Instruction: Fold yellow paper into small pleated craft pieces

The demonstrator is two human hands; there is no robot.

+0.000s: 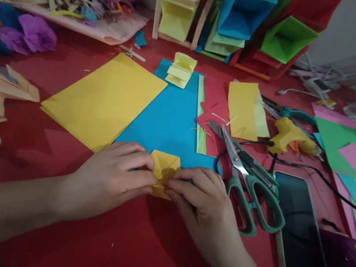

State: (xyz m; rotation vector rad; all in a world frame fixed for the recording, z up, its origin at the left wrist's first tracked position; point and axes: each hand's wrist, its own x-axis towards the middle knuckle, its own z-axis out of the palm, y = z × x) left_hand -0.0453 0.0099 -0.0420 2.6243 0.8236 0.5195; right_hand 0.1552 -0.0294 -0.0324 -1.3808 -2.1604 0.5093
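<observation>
A small piece of folded yellow paper (165,165) is held low in the middle of the head view, over the near edge of a blue sheet (170,119). My left hand (116,178) pinches its left side between thumb and fingers. On the right side, my right hand (200,195) grips it the same way, so the fingertips of both hands almost meet. Fingers cover part of the paper's lower folds. A pale yellow pleated paper piece (181,69) stands at the far end of the blue sheet. Larger yellow sheets (105,100) lie to the left.
Green-handled scissors (249,193), a box cutter (255,165) and a phone (300,232) lie right of my right hand. Farther off are a yellow glue gun (293,137) and pliers (297,115). Folded paper holders (247,16) stand at the back. Purple crepe paper flowers (35,34) sit left.
</observation>
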